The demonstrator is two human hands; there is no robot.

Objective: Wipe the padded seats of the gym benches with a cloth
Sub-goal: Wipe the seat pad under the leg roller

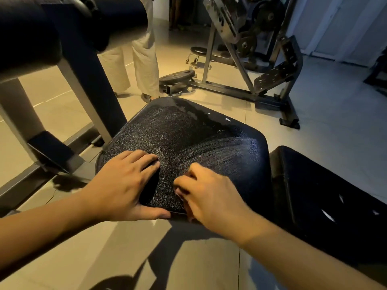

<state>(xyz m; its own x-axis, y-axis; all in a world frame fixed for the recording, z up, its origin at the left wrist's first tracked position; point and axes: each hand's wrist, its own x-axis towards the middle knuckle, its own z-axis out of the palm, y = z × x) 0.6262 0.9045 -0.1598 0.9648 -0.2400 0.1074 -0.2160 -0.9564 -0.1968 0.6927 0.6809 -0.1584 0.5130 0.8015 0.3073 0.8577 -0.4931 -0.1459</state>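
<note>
head view, lower centre: the left hand (123, 185) lies flat and unclenched on the near edge of the black padded seat (188, 141), thumb under the rim. just beside it the right hand (211, 197) is curled on the pad (blurred; cannot tell what it grips, no cloth visible). farther back, upper right, a weight machine (247, 49).

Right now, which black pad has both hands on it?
The cracked seat pad in the middle: left hand and right hand rest on its near edge. The pad at right and the roller pad are untouched.
</note>
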